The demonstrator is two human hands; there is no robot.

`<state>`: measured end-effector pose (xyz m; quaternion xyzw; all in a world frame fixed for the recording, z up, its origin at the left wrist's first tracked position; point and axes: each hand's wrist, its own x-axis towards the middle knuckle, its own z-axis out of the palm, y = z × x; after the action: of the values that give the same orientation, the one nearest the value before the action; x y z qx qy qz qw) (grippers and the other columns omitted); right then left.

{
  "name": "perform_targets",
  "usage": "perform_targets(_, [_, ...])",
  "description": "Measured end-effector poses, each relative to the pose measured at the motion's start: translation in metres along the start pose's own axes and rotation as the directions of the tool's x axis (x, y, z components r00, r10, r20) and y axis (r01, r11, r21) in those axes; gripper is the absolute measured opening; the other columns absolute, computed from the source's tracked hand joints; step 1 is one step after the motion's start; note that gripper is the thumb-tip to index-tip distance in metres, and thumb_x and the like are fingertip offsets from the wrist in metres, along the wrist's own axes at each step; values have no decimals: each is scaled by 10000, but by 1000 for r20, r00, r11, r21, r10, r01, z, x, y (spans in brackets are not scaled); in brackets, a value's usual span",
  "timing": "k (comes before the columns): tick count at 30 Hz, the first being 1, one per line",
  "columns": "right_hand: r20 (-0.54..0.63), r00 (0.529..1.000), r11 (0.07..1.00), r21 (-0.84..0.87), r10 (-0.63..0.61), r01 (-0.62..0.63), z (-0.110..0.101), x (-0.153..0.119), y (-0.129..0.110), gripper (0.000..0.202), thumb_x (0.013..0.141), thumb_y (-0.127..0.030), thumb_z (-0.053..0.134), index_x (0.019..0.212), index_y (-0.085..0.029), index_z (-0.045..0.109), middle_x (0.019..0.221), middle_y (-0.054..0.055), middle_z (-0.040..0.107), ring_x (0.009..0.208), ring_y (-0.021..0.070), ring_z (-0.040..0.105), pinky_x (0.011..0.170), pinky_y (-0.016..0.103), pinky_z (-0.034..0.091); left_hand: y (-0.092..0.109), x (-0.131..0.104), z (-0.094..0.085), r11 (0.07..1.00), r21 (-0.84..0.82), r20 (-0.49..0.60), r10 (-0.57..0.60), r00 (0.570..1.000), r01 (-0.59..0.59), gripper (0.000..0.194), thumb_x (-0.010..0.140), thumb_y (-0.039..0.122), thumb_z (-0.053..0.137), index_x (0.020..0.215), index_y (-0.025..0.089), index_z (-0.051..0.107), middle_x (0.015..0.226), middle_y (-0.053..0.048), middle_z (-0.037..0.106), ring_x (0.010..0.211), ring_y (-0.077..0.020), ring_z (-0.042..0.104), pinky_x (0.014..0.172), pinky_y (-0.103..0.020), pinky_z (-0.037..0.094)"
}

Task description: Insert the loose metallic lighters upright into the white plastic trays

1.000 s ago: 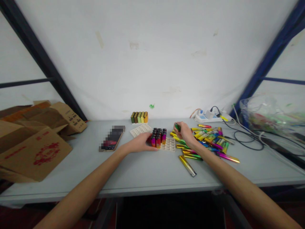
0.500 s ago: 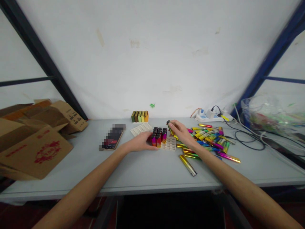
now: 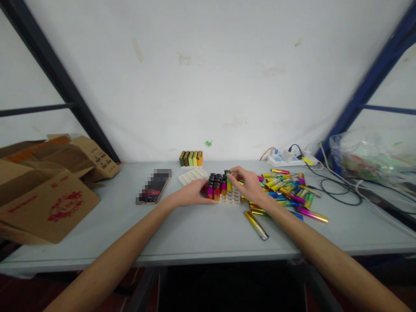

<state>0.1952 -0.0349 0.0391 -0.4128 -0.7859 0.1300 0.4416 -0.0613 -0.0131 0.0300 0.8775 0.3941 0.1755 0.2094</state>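
Upright lighters (image 3: 216, 194) in red and purple, with dark tops, fill the left part of a white grid tray (image 3: 231, 200). My left hand (image 3: 194, 193) is closed around the left side of this tray, its thumb along the front edge; its other fingertips are hidden behind the lighters. A yellow-green lighter (image 3: 229, 185) stands upright at the right of the group, pinched in the fingers of my right hand (image 3: 246, 184). Whether its lower end is seated in a tray hole, I cannot tell. Beside my right hand lies a pile of loose shiny lighters (image 3: 289, 190).
One gold lighter (image 3: 256, 225) lies near the front. Behind are another white grid tray (image 3: 191, 176) and a block of green-to-orange lighters (image 3: 191, 159). A phone (image 3: 155, 186) and cardboard boxes (image 3: 61, 203) are left; a power strip (image 3: 290, 160), cables and plastic bag (image 3: 367, 151) right.
My right hand has moved slightly left and down, and the lighter in it has gone from tilted above the tray to upright against the standing lighters. My left hand has stayed put.
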Motion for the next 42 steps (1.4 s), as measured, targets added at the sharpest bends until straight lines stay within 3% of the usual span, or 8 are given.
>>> perform_targets(6, [-24,995,995,20,-92,93,-3,-2,3,128,928,-339,593,902,-214,584,669,-17,701,579,134,644,596,231,479,-1,1,0,1000,-1,27,-11,1000,11,588,739,616,791,1068,140,687,1031,-103,740,948,-317,677,810,-366,518])
perform_targets(11, [202,968,989,20,-150,149,-4,-2,1,115,919,-287,626,1001,-215,587,709,-13,724,632,144,689,623,233,525,1,1,0,1000,17,30,-10,1000,10,585,749,615,788,1084,148,679,1066,-103,739,981,-320,678,841,-374,514])
perform_targets(14, [272,952,988,-19,-142,153,-7,-1,-1,161,944,-286,621,1081,-212,579,762,4,747,671,154,710,644,245,540,1,1,-1,1000,23,27,-9,1000,8,579,745,612,791,1079,152,680,1075,-101,741,995,-325,680,857,-380,513])
perform_targets(26, [287,942,976,-77,-176,206,-11,-2,-4,164,990,-304,601,1117,-204,575,827,36,778,724,183,747,664,271,551,-2,0,0,1000,26,17,-14,1000,14,604,739,631,788,1084,148,682,1064,-101,740,978,-320,684,858,-384,514])
perform_targets(42, [340,930,989,-4,-141,151,-13,-3,-10,121,977,-302,593,1044,-205,565,752,21,740,673,158,714,632,249,553,3,0,-1,1000,7,23,-12,1000,11,606,737,631,787,1084,146,684,1070,-106,737,974,-323,678,851,-384,513])
